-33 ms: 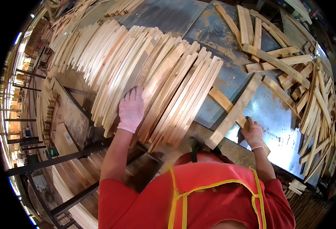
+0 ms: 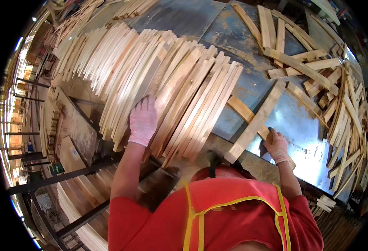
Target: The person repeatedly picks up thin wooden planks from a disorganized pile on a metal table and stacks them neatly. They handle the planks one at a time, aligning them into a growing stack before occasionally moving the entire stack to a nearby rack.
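Observation:
My left hand (image 2: 143, 120), in a pale pinkish work glove, is closed over the edge of a wooden slat (image 2: 158, 72) in a long row of slats standing side by side. Its fingers bend together at the knuckles, and their tips are partly hidden. To the right, my gloved right hand (image 2: 277, 146) grips the near part of another wooden slat (image 2: 241, 109) that slants across the metal tabletop. A wider pale board (image 2: 257, 121) lies crosswise over that slat, just left of my right hand.
Loose boards (image 2: 303, 69) are strewn over the far right of the metal tabletop (image 2: 230, 39). A heap of thin strips (image 2: 348, 138) lines the right edge. At lower left runs a black metal rail (image 2: 66, 179), with a fan (image 2: 46, 205) beyond it.

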A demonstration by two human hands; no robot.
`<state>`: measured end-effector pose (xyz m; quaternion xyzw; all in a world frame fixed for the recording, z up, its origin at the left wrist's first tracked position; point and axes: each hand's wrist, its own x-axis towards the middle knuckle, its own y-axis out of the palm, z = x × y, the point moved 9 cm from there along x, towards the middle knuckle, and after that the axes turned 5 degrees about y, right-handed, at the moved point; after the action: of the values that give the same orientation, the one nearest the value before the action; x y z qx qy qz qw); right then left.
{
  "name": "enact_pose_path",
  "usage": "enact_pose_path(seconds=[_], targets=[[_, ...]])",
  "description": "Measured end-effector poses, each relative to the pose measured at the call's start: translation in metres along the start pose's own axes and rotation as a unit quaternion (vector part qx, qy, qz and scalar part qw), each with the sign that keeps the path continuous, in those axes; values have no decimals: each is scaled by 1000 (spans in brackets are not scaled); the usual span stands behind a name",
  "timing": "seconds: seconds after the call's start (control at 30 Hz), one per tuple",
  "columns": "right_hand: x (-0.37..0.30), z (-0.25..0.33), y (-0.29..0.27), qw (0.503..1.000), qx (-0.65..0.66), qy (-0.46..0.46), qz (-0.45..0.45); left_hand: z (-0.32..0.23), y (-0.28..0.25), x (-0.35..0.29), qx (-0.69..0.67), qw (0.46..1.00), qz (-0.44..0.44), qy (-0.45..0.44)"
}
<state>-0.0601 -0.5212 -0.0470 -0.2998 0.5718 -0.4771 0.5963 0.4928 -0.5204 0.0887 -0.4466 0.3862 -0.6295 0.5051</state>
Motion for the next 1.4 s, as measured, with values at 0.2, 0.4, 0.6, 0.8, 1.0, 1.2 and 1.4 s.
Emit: enact_pose_path(seconds=[0.2,0.4,0.6,0.8,1.0,1.2,1.4], targets=[[-10,-43,-13,994,91,53,-17,-13,15,-32,-35,998,45,-31],[27,19,-6,922,385,-22,42,-24,15,-14,5,970,164,-179],[61,94,-49,933,248,-218,146,-191,-48,14,-211,976,-34,40],[222,-46,-252,911,-22,-184,-368,-315,-30,64,-182,979,75,61],[256,-92,-256,989,-140,-49,-21,-320,-2,84,-105,981,155,52],[167,-113,-95,891,440,16,108,-329,-12,29,-311,878,332,-147],[23,8,27,922,325,-18,208,-333,15,3,-481,822,270,-143]])
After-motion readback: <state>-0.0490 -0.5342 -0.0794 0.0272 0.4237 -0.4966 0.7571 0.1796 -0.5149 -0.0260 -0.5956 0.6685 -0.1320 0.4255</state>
